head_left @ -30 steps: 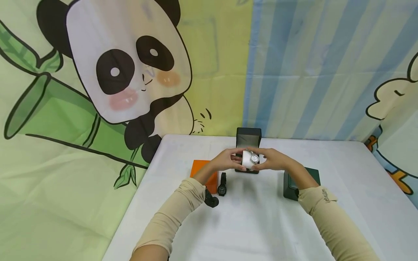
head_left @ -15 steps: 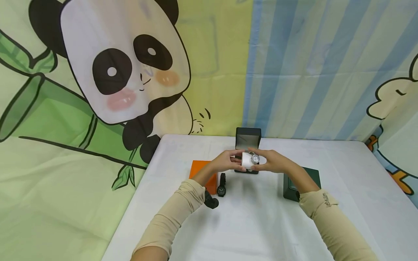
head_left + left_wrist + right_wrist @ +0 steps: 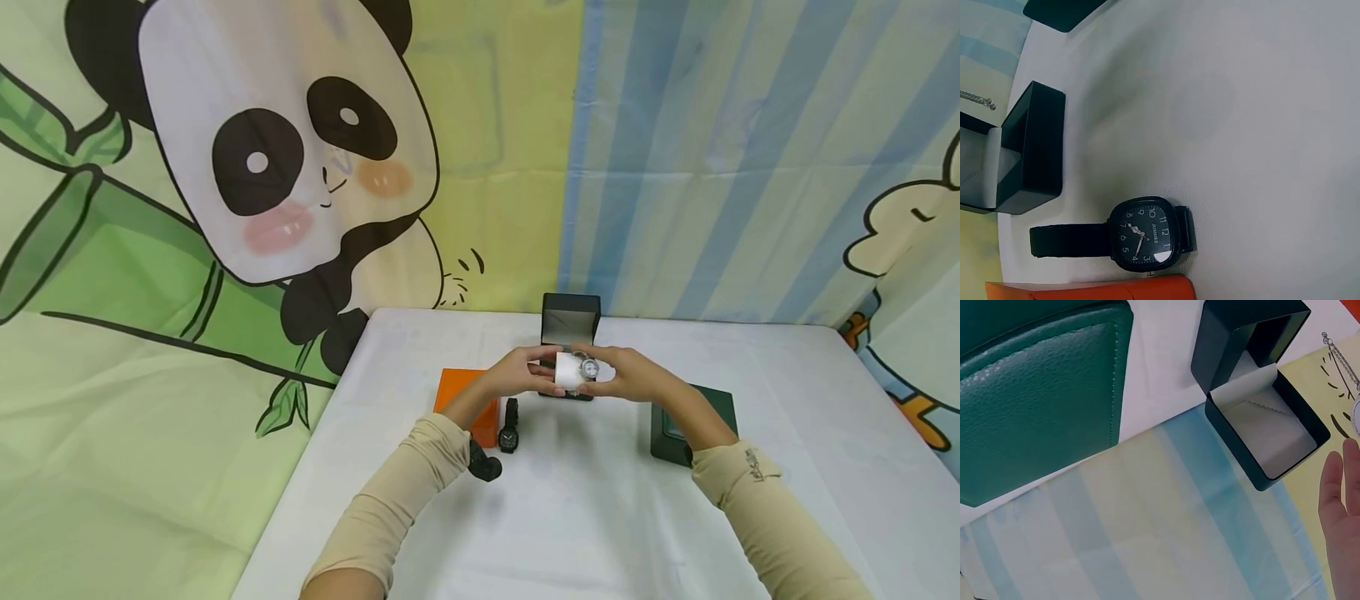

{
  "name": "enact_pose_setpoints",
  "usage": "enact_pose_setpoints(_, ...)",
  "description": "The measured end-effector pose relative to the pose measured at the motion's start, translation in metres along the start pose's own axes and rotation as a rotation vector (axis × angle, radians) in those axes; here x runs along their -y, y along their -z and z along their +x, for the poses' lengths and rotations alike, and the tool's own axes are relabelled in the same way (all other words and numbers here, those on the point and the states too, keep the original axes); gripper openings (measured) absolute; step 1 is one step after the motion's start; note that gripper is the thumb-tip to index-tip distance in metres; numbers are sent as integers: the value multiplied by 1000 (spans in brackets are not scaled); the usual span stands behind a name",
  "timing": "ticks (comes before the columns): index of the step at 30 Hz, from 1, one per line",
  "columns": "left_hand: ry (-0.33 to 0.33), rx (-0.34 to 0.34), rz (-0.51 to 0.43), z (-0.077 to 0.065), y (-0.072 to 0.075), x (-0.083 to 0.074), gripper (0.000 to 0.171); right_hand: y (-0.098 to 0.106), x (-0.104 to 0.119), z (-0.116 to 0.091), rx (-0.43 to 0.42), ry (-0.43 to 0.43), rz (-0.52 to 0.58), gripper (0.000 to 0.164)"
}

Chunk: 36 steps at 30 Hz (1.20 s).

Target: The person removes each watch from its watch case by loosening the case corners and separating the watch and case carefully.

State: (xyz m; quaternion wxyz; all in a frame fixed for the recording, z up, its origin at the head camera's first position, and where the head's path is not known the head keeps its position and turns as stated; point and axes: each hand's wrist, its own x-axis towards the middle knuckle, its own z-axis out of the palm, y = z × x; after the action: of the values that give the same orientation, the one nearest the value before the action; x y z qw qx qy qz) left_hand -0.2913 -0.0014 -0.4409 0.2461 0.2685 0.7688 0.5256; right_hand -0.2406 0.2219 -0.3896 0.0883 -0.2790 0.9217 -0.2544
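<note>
Both hands meet in front of the raised lid of a black watch box [image 3: 571, 319] near the table's back edge. My left hand [image 3: 516, 372] pinches a white watch cushion [image 3: 566, 370] between thumb and fingers. Around its right end sits a silver wristwatch [image 3: 589, 368], dial facing up, which my right hand [image 3: 632, 372] holds between thumb and fingers. In the left wrist view, the silver bracelet [image 3: 977, 99] shows at the left edge. The right wrist view shows the box's pale lining [image 3: 1272, 434] and, at the right edge, part of a hand with its fingers pointing up.
A black square-faced watch [image 3: 1146, 234] lies beside an orange box [image 3: 457, 385]. Nearer, a second black strap-like item [image 3: 486, 463] is partly behind the left sleeve. A green box [image 3: 712, 406] stands under the right forearm. A panda-print cloth [image 3: 360, 192] hangs behind the table.
The silver watch has shifted slightly to the right along the white cushion, together with my right hand. My left hand stays nearly in place.
</note>
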Motion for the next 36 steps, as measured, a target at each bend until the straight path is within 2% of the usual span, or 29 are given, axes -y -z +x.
enact_pose_setpoints(4,10,9,-6,-1,0,1,70,-2,0,-1,-12,16,-29,66)
enact_pose_setpoints(13,40,50,-49,-5,1,-1,68,-10,9,-3,-137,122,-310,64)
enact_pose_setpoints(20,61,64,-50,-9,7,-4,66,-13,6,-5,-193,149,-386,63)
enact_pose_setpoints(25,61,49,-14,-9,10,-1,63,-14,4,-6,-215,136,-378,63)
enact_pose_setpoints(30,65,18,-7,-8,12,2,61,-13,2,-8,-205,68,-320,59)
enact_pose_setpoints(33,73,1,-21,-10,14,3,62,-13,-3,-10,-222,27,-261,47)
enact_pose_setpoints(36,79,-6,-36,-12,15,4,62,-12,-14,-12,-252,-13,-144,30)
